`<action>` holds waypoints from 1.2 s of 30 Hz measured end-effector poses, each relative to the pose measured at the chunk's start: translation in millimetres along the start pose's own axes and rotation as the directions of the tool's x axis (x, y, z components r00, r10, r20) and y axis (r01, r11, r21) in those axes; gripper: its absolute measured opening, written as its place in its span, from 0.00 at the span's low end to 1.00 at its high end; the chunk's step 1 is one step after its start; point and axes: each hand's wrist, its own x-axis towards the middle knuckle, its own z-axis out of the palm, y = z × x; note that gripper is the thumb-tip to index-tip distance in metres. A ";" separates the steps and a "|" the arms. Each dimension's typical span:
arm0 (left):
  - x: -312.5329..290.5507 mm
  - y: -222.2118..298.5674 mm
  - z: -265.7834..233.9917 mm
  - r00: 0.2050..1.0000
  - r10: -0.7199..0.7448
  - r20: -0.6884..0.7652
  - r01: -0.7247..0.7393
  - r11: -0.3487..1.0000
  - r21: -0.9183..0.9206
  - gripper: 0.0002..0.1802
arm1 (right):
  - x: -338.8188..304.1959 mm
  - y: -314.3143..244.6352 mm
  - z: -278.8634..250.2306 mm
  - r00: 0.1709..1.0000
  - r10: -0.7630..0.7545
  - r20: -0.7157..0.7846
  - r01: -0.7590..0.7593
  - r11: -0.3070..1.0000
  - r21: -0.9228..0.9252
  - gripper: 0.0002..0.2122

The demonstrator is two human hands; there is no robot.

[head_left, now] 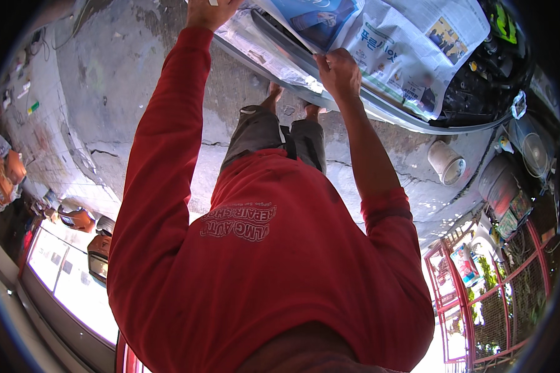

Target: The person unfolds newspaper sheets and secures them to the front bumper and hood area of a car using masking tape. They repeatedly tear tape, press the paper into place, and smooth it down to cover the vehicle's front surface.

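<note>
My left hand (210, 12) is at the upper edge of the head view, beside the left end of a pale, curved vehicle panel. Its fingers are mostly cut off, and a small whitish bit shows on or between them. Over the panel lie newspaper sheets (410, 62), printed in blue and black. My right hand (342, 76) is closed at the near margin of these sheets, thumb and forefinger pinched on the paper's edge. Between my hands runs a dark, narrow strip (284, 41) along the panel. A glossy pale rim (410, 126) curves below the paper.
Dark engine-bay parts (479, 81) show right of the paper. A whitish bucket (447, 163) lies on the cracked concrete floor (130, 93). Further right are a fan-like round object (534, 149) and a red metal gate (470, 304). Orange items (6, 177) sit far left.
</note>
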 end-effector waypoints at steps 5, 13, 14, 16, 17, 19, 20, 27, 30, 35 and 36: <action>3.6 10.5 -2.6 0.991 -0.131 -0.008 0.130 0.988 -0.087 0.09 | 16.8 -4.8 9.5 0.992 0.120 0.050 -0.124 0.987 0.098 0.14; 20.0 22.4 -16.6 0.979 -0.032 0.202 -0.002 0.986 0.166 0.23 | 27.4 -2.5 -7.5 0.962 0.184 0.199 -0.211 0.970 0.123 0.19; 18.6 21.1 -16.6 0.969 0.004 0.246 -0.050 0.983 0.179 0.23 | 28.1 -2.8 -9.0 0.956 0.197 0.219 -0.226 0.967 0.118 0.20; 12.2 16.8 -14.5 0.987 -0.023 0.159 -0.006 0.984 0.179 0.23 | 30.3 -4.1 -8.3 0.943 0.221 0.249 -0.248 0.965 0.084 0.21; 8.1 13.5 -12.5 0.993 -0.034 0.116 0.013 0.984 0.175 0.22 | 31.3 -4.8 -6.6 0.938 0.232 0.259 -0.254 0.966 0.056 0.21; -0.7 2.3 -10.4 0.996 0.012 0.085 -0.031 0.973 0.228 0.21 | 32.5 -5.6 -2.1 0.945 0.225 0.237 -0.233 0.973 0.006 0.23; -6.3 -3.9 -9.9 0.997 0.038 0.071 -0.055 0.966 0.254 0.20 | 32.8 -6.3 1.2 0.957 0.205 0.205 -0.206 0.978 -0.015 0.23; -46.1 -34.2 8.7 0.968 -0.195 0.159 0.204 0.978 -0.042 0.23 | 28.5 -10.1 12.4 0.972 0.194 0.131 -0.185 0.979 -0.082 0.20; -57.5 -37.2 21.7 0.985 -0.173 -0.022 0.173 0.985 -0.022 0.21 | 25.4 -13.1 11.2 0.980 0.172 0.102 -0.167 0.984 -0.056 0.20; -61.3 -44.2 25.4 0.991 -0.133 -0.001 0.133 0.991 0.005 0.18 | 27.4 -18.8 9.5 0.979 0.167 0.114 -0.160 0.985 -0.070 0.18; -60.2 -45.0 24.8 0.989 -0.139 0.044 0.137 0.990 0.038 0.17 | 28.5 -20.2 9.8 0.979 0.163 0.120 -0.153 0.984 -0.086 0.18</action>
